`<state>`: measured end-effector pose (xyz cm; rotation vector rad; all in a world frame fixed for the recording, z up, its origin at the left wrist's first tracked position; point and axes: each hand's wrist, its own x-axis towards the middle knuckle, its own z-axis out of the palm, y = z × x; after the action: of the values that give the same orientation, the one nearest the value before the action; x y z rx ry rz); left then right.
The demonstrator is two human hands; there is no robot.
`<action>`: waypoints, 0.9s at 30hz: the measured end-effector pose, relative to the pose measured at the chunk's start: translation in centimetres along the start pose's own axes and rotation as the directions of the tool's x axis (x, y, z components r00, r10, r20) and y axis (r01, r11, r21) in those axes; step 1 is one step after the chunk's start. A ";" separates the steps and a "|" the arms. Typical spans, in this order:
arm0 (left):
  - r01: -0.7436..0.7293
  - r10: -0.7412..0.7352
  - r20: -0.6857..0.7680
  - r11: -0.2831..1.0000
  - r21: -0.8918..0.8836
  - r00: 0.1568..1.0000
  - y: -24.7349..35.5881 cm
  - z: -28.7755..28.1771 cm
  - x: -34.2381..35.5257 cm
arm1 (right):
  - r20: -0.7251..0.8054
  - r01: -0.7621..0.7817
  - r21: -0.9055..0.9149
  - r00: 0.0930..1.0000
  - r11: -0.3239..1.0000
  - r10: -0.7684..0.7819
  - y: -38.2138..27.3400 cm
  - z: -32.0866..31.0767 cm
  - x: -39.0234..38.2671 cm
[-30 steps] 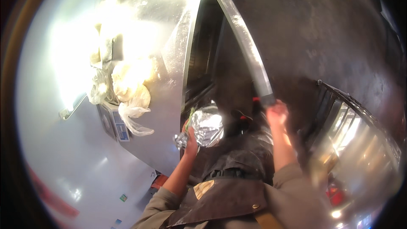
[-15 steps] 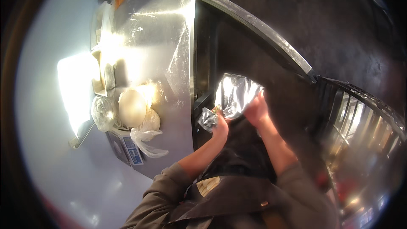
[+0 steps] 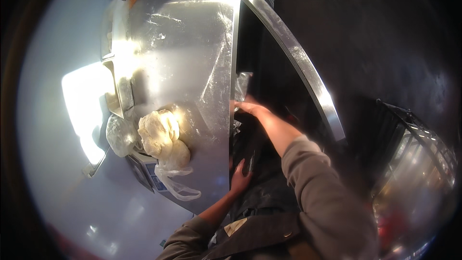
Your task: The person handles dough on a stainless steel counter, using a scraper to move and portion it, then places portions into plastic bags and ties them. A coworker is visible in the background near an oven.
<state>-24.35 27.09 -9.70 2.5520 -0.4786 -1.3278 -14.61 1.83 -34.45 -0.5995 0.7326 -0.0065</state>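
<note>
Foil bundle (image 3: 242, 84) brought to the edge of the table (image 3: 190, 60), left hand (image 3: 241, 179) drawn away

Half a second ago the foil was held by both hands in front of the apron (image 3: 262, 231), with a broad, glossy face and a crumpled end turned to view. Now only a narrow part is shown, in the dark opening just beside the table's edge, between that edge and the curved steel rim (image 3: 299, 60). Its surface is silvery and creased, with a pale, dull sheen along the upper strip; a smaller crinkled glint is seen below the right hand (image 3: 251, 108). The remaining outline is hidden by the hand and the table's edge.

The foil is touched by the right hand, but its fingertips are partly covered, so how tightly the grip is closed cannot be told. The left hand is placed lower, near the table's edge, apart from the visible foil; whether its grip is wide or narrow cannot be told.

On the table, a cream-coloured lump (image 3: 156, 132) is set near a clear plastic bag (image 3: 178, 183).
</note>
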 end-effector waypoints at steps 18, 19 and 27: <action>-0.051 0.090 0.166 0.973 -0.224 0.982 3.0 0.7 2.4 | -0.421 -0.373 -0.800 0.907 0.470 0.002 0.8 -5.1 -29.4; 0.022 0.017 0.206 0.983 -0.183 0.978 2.0 0.4 2.0 | -0.353 -0.333 -0.832 0.935 0.443 0.039 0.0 -4.6 -31.0; 0.175 -0.151 0.187 0.977 -0.123 0.971 -4.7 0.6 -1.7 | -0.041 -0.068 -0.871 0.997 0.486 0.066 -7.8 -3.2 -36.8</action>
<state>-24.90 32.04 -10.35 2.4152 -0.1998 -1.5939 -42.68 1.39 -9.21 -1.5747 0.7300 0.4821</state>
